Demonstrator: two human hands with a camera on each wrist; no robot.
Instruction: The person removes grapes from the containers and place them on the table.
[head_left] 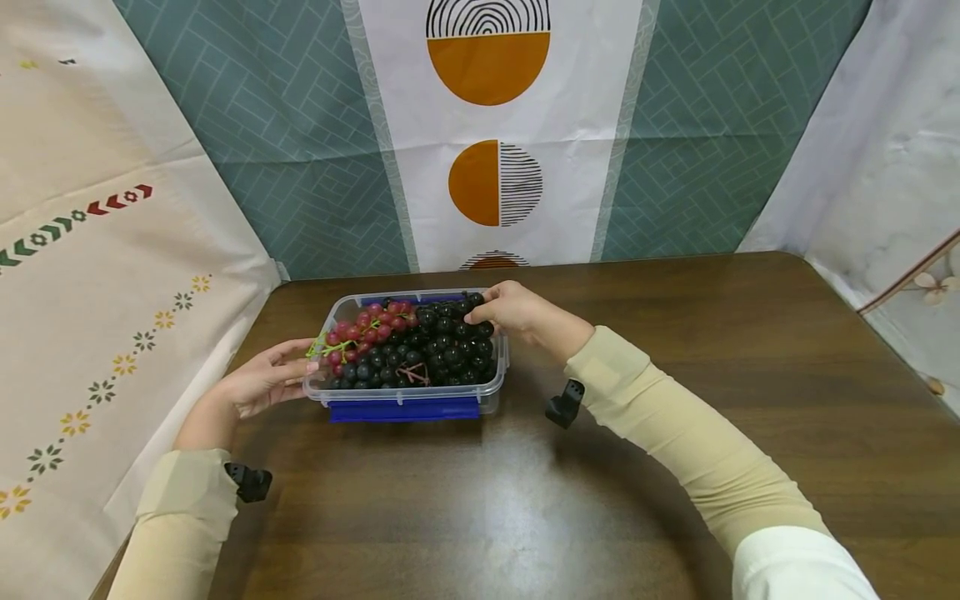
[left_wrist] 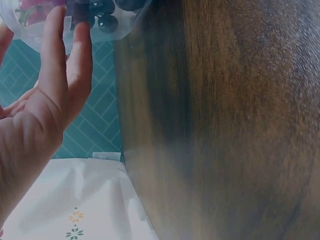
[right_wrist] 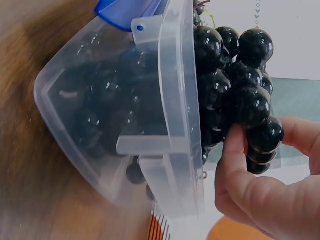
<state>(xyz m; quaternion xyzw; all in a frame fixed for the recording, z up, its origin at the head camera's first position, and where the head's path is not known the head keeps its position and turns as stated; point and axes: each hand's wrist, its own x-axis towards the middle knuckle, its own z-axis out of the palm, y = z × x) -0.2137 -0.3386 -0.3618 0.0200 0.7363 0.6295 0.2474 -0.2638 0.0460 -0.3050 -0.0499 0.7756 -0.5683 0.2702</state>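
A clear plastic food container [head_left: 401, 395] with blue side clips [head_left: 405, 410] stands on the table, heaped with grapes. Red grapes [head_left: 367, 327] on green stems fill its left rear part; black grapes [head_left: 446, 343] take up the rest. My right hand [head_left: 522, 311] pinches the black bunch at the right rear corner, and in the right wrist view thumb and fingers grip glossy grapes [right_wrist: 251, 106] rising above the rim. At the container's left end is my left hand [head_left: 258, 382]; the left wrist view shows its nearly straight fingers [left_wrist: 54, 65] against the outer wall.
The brown wooden table [head_left: 600, 500] extends in front of the container and to its right. Behind it hangs a teal and white cloth [head_left: 315, 192] with orange half circles. A cream embroidered cloth [head_left: 90, 275] borders the left side, a pale one [head_left: 877, 167] the right.
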